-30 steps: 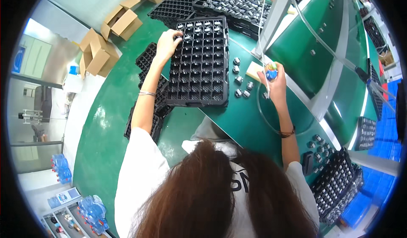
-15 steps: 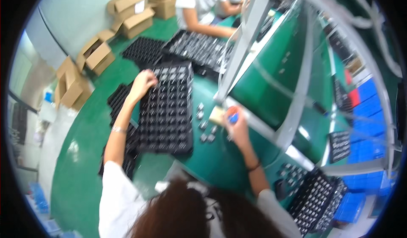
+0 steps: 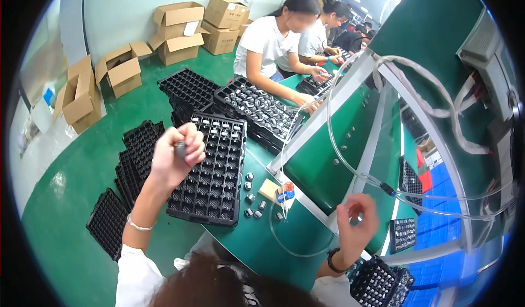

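Note:
My left hand (image 3: 178, 151) is raised over the upper left part of a black compartment tray (image 3: 210, 189). Its fingers are curled round a dark grey rod-like tool (image 3: 180, 149), whose end shows by the thumb. My right hand (image 3: 360, 225) is lifted to the right of the table, thumb and forefinger bent into a ring around a small silvery metal part (image 3: 356, 217). Several similar metal parts (image 3: 250, 199) lie on the green table beside the tray. The tray's far rows hold some of these parts. A small blue and orange container (image 3: 285, 192) stands by a pale yellow pad (image 3: 268, 189).
Stacked black trays (image 3: 136, 148) stand left of the filled-in tray. Beyond it is a tray full of metal parts (image 3: 257, 107), where a co-worker (image 3: 262, 55) reaches. A grey metal frame (image 3: 328, 115) with clear tubes borders a green conveyor belt (image 3: 317, 170). Cardboard boxes (image 3: 123, 72) sit behind.
My left hand has come back from the tray's far left edge, nearer to me. My right hand has left the blue and orange container and moved right and nearer. The view has tilted up.

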`<state>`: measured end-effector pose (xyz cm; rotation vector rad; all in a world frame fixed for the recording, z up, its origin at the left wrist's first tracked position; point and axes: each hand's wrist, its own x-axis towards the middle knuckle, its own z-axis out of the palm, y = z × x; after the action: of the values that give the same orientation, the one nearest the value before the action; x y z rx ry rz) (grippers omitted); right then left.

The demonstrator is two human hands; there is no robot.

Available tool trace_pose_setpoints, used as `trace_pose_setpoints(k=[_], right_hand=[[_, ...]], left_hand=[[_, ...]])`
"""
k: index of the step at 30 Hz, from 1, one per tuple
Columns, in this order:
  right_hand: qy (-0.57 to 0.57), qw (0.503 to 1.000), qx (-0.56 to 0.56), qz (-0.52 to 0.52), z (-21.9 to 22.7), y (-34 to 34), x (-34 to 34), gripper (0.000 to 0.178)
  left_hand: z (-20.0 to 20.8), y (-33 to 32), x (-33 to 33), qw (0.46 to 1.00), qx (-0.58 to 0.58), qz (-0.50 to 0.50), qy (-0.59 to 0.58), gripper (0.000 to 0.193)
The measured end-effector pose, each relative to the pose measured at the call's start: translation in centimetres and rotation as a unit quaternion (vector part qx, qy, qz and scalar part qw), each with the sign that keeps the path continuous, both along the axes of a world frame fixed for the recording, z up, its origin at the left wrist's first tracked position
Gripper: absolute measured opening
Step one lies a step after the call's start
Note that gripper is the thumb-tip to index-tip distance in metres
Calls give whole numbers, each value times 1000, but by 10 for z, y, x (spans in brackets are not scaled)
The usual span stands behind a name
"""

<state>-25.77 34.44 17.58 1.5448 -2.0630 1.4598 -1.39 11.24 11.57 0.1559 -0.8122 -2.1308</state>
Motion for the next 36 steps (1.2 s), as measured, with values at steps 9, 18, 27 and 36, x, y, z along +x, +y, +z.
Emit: trace_pose_setpoints(k=[9, 18, 27, 36], right_hand=[[345, 860, -295, 234, 71, -16, 56, 57], [442, 855, -242, 121, 73, -3, 84, 71], [386, 840, -342, 168, 40, 19, 37, 66], [-200, 958, 203, 21, -141, -9, -93, 29]], left_hand=[[94, 81, 110, 487, -712, 444, -244, 65], [99, 56, 58, 613, -631, 431, -201, 57], [78, 82, 13, 736, -533, 383, -165, 56], [-9, 79, -22, 954, -179, 63, -232, 53]])
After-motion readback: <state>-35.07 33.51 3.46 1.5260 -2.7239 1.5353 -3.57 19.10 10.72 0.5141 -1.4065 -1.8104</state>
